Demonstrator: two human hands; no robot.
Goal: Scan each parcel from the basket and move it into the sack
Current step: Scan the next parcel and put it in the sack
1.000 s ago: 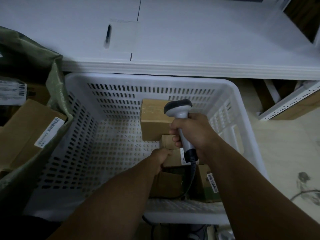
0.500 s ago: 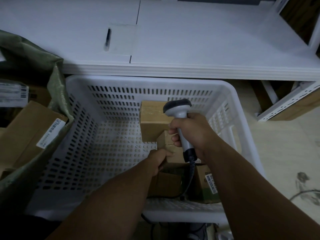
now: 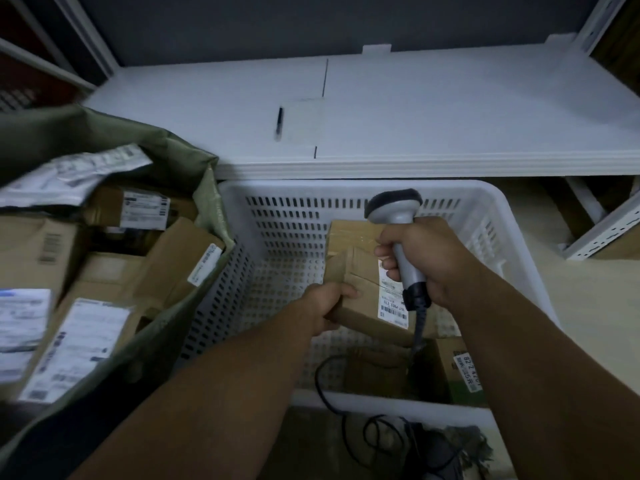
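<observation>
Your left hand (image 3: pixel 329 303) grips the near left edge of the parcel (image 3: pixel 360 282), fingers curled over its top, holding it within the basket (image 3: pixel 277 192), right of the sack (image 3: pixel 194 161). Your right hand (image 3: pixel 426 258) is clamped round the scanner (image 3: pixel 394 206) handle, just over the parcel's labelled right end.

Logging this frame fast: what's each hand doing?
Left hand: grips a cardboard parcel.
Right hand: grips the barcode scanner.
</observation>
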